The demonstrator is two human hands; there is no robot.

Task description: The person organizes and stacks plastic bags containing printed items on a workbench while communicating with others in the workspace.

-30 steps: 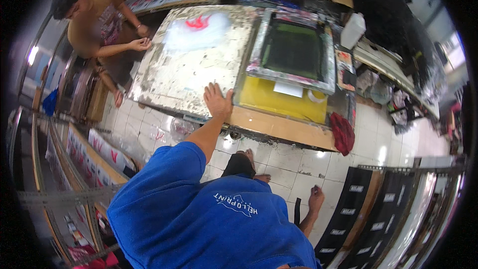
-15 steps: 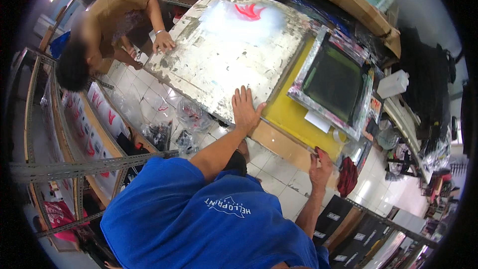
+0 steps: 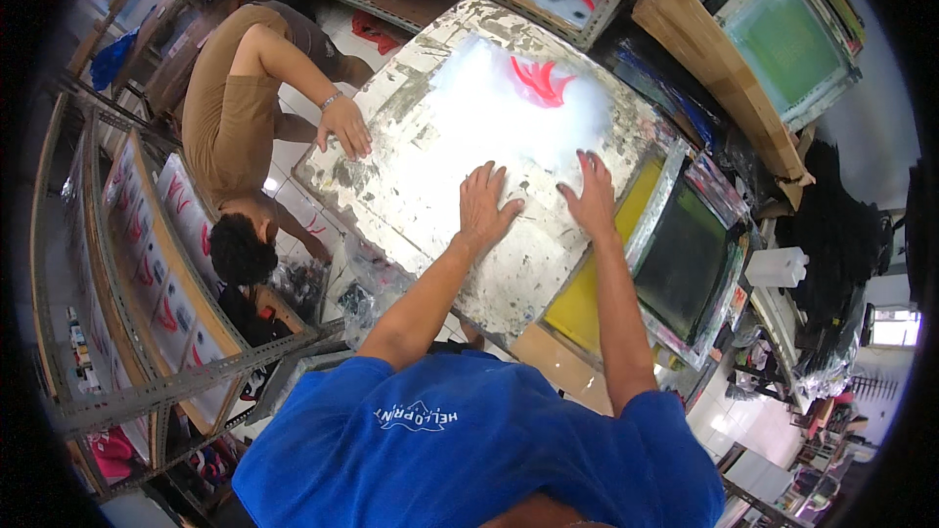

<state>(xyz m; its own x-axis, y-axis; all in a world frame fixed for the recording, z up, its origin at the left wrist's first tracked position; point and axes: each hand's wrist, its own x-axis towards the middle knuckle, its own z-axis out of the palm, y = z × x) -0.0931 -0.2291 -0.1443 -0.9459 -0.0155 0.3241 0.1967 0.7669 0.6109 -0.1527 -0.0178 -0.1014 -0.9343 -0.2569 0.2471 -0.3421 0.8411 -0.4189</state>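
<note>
Both hands had come onto the printing board [image 3: 421, 205] since the earlier frame, where only the left one lay on it and the right hung down by the person's side. Now the left hand [image 3: 484, 207] and the right hand [image 3: 592, 198] lay flat and spread on the board's near half, set a little apart, palms down, fingers open and clamped on nothing. That looked like a shift from leaning on the board to pressing or smoothing its surface with both hands.

A white fabric piece with a red print [image 3: 533, 103] lay on the board just beyond the fingertips, toward the far corner. It seemed to run lengthwise along the board, away from the person, with the red mark at its far end; its edges were too washed out to tell more.

Across the board's left edge, a co-worker's hand [image 3: 344, 127] rested on the rim. Off the board's right edge stood a framed printing screen [image 3: 685, 259].
</note>
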